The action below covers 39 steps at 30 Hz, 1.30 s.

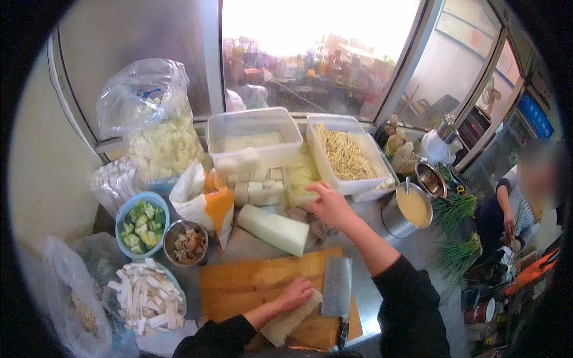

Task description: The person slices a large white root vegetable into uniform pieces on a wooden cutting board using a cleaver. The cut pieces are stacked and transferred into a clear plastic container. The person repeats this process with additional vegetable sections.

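Note:
My left hand (296,293) is closed on a beige cloth (292,321) on the wooden cutting board (239,280). Beside the cloth a cleaver (338,283) lies flat, its black handle toward me. My right hand (331,206) is raised, fingers apart and nothing visible in them, in front of the noodle tub (346,152) and close to a tub with pale yellow-green contents (303,170). Left of that hand, behind the board, lies a thick pale-green piece of vegetable (274,229), perhaps melon or gourd. Brownish lumps (316,224) below the hand are hard to make out.
At left stand a blue bowl of broccoli (143,225), a metal bowl of brown chunks (185,241), white strips (148,296) and bagged cauliflower (164,143). Tubs line the window. At right are a metal pot (412,209), green stalks (456,250) and another person (510,203).

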Motion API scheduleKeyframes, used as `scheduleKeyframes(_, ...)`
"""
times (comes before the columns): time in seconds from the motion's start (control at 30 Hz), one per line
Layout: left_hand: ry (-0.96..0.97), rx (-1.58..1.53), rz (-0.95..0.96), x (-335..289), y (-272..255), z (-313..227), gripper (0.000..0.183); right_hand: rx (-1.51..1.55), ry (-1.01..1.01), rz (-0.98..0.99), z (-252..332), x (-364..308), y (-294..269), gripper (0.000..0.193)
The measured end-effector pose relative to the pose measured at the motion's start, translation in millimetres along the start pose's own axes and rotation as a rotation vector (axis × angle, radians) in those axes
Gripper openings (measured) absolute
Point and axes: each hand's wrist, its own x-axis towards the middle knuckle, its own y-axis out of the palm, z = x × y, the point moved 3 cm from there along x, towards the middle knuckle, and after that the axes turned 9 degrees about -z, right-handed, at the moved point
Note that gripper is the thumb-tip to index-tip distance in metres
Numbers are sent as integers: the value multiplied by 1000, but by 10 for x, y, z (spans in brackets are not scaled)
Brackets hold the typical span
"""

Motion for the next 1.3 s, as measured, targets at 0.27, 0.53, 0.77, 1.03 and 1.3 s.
scheduleKeyframes(0.27, -117, -59, 85, -21, 57, 0, 32, -362, -105, -245, -98, 1338, 301, 48)
scheduleKeyframes(0.53, -72, -45, -294, -144, 511, 598, 31, -259, -192, -318, -23, 1488, 362, 18)
scheduleKeyframes(0.77, -162, -42, -146, -115, -43, -23, 30, -77, -184, -515, 300, 280, -695, 17)
scheduleKeyframes(1.03, -317, -262, -55, -50, -67, -40, 20, -245, 290, -708, -381, -2264, -1651, 16)
scheduleKeyframes(1.3, -427, -355, -34, -45, -122, -143, 16, -520, 637, -832, -945, -3869, -1210, 13)
